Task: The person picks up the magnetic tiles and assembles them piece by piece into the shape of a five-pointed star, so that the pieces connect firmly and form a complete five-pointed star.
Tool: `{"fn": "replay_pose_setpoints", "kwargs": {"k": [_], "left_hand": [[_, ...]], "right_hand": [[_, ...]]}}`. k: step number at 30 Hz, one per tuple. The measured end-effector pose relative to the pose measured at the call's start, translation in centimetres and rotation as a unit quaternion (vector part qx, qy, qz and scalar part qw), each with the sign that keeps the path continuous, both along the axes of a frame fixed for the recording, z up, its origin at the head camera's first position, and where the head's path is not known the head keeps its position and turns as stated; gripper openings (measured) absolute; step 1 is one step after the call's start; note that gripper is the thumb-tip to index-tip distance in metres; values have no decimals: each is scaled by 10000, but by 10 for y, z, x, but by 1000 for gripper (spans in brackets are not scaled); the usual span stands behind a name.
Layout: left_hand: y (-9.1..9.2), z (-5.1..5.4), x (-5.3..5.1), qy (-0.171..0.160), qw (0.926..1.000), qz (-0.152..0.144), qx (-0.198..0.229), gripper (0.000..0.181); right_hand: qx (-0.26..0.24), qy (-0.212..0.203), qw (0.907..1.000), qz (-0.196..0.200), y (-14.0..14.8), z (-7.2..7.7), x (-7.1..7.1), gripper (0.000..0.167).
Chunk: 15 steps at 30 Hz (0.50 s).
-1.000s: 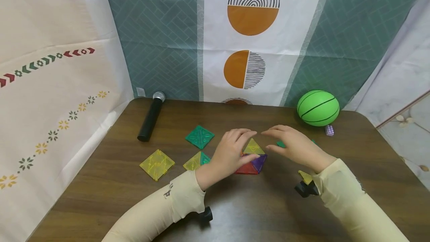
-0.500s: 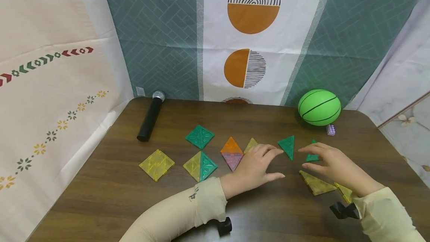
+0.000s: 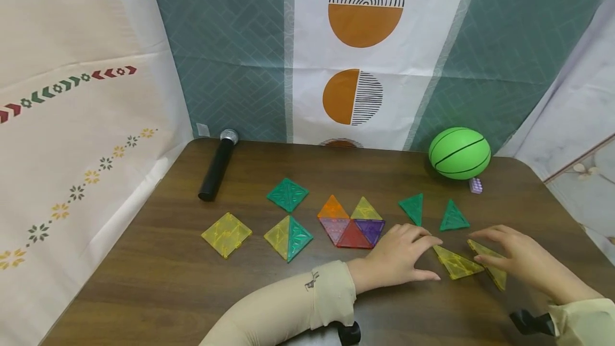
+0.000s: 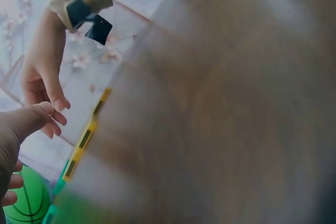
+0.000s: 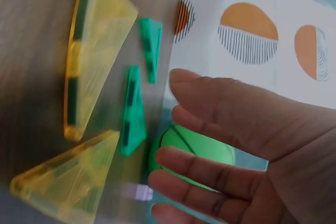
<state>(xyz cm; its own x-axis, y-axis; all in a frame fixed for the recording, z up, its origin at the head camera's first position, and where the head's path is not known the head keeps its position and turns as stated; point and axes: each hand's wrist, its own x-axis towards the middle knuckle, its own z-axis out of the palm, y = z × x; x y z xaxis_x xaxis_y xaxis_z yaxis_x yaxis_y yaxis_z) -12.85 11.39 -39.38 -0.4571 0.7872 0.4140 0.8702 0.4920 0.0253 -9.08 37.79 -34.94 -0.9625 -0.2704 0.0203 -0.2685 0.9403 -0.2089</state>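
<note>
My left hand (image 3: 397, 257) hovers with loose, spread fingers just left of a yellow triangle tile (image 3: 456, 263), holding nothing. Over a second yellow triangle tile (image 3: 495, 271) is my right hand (image 3: 523, 260); in the right wrist view its fingers are spread and the yellow tiles (image 5: 100, 51) lie apart from them. Two green triangle tiles, one left (image 3: 413, 209) and one right (image 3: 454, 217), lie beyond the hands. Left of my left hand, a red tile (image 3: 353, 235) joins purple, pink, orange and yellow triangles in a row.
A yellow diamond (image 3: 227, 235), a green diamond (image 3: 288, 195) and a yellow-green diamond (image 3: 288, 238) lie on the left half of the table (image 3: 144, 266). A microphone (image 3: 218, 167), a green ball (image 3: 459, 154) and a small lilac block (image 3: 475, 185) stand towards the back.
Both hands have moved right and nearer the front, away from the coloured row, which is now uncovered. My right hand has come over the far yellow tile, which now lies turned differently.
</note>
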Motion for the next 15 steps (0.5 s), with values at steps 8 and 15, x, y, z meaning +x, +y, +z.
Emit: {"fn": "replay_pose_setpoints", "kwargs": {"k": [8,15], "left_hand": [[23,-6,6,-166,9987,2,-473,63],[37,-11,12,-304,9960,107,-830,58]], "right_hand": [[258,112,9996,-3,18,-12,5,45],[339,-148,9992,-148,24,-16,6,51]]}}
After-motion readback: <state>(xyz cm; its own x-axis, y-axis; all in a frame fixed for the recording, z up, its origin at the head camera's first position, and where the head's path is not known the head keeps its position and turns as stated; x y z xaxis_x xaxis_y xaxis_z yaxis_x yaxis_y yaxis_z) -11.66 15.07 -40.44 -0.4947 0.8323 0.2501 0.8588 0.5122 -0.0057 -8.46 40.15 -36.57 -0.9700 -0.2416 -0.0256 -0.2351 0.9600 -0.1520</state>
